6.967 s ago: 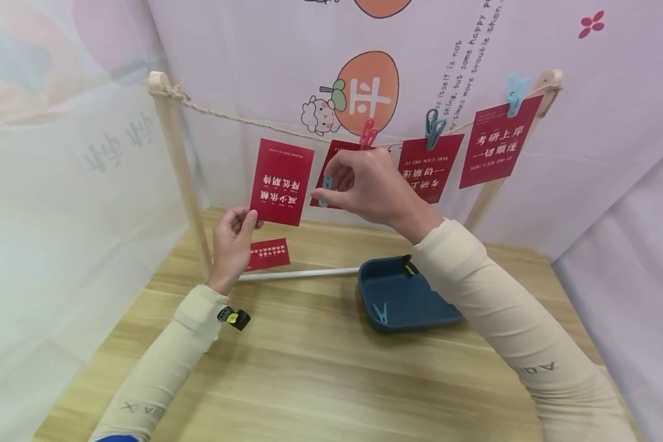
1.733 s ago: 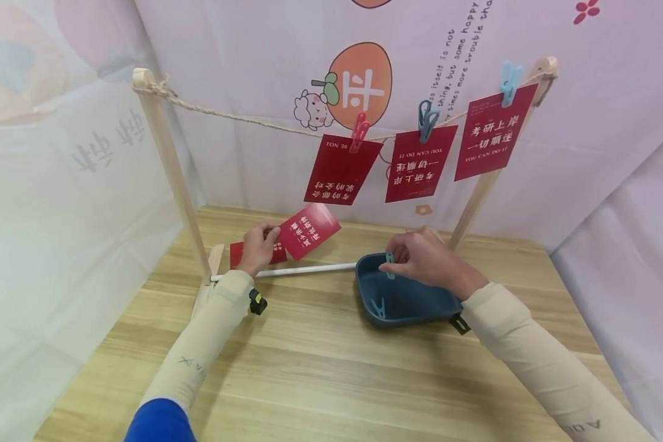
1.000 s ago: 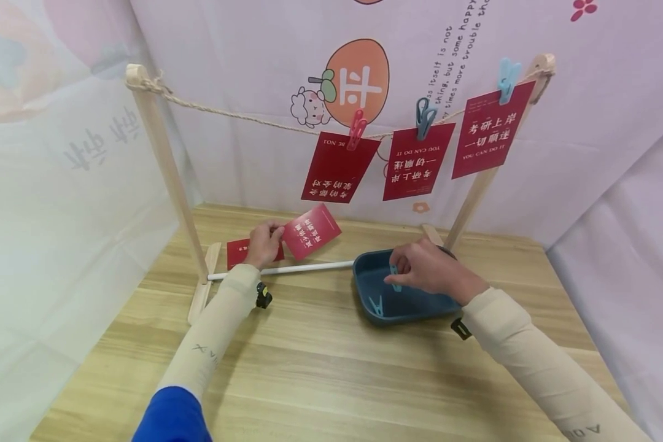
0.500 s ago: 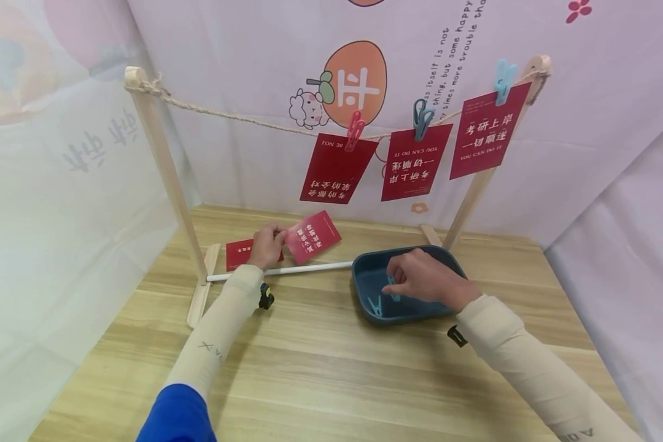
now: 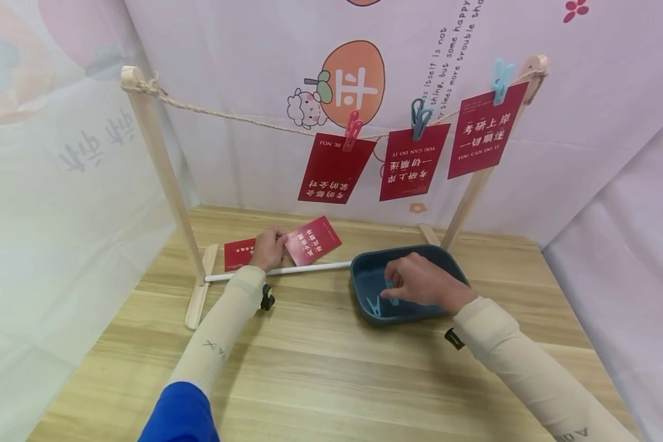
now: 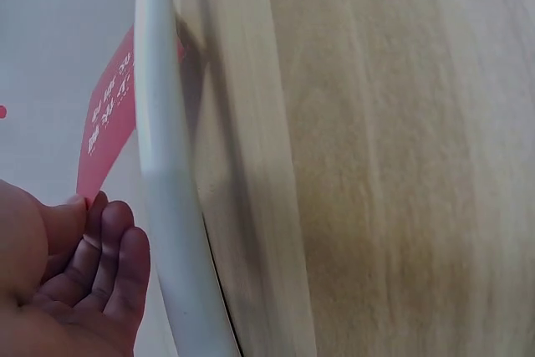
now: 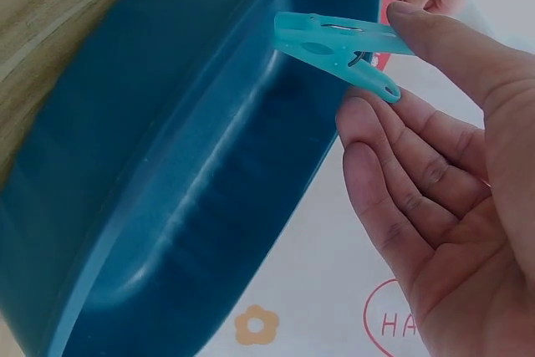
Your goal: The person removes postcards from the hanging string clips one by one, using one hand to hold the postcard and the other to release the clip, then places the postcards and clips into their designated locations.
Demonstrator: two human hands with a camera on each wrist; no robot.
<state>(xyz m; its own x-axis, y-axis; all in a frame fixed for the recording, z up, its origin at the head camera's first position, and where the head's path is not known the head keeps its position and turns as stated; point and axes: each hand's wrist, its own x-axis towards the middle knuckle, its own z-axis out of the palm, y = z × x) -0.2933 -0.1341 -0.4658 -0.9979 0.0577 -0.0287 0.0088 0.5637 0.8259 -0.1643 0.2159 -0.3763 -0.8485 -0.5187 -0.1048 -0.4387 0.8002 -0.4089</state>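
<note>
The left hand (image 5: 268,248) pinches the near left part of a red card (image 5: 314,240) between thumb and fingers; that card slants out to the right, low over the table (image 5: 309,374), and whether its far edge touches the wood I cannot tell; a flat card (image 5: 239,255) lies just left of the same hand, which partly covers it; both are on the far side of a white rod (image 5: 315,267).

The right hand (image 5: 422,281) is over the blue tray (image 5: 364,273), its thumb and fingers narrow on the handles of a turquoise peg (image 7: 322,38); a loose peg (image 5: 374,305) sits in the tray's near left corner, close to the held one.

Beyond the hands a rope (image 5: 237,118) runs from the left post (image 5: 162,166) to the right post (image 5: 475,190); three cards hang from its right part: the left hanging card (image 5: 331,175) by a red peg (image 5: 353,131), the middle hanging card (image 5: 411,166) by a dark peg (image 5: 420,120), the right hanging card (image 5: 482,136) by a pale peg (image 5: 501,83); printed cloth (image 5: 243,55) stands behind.
</note>
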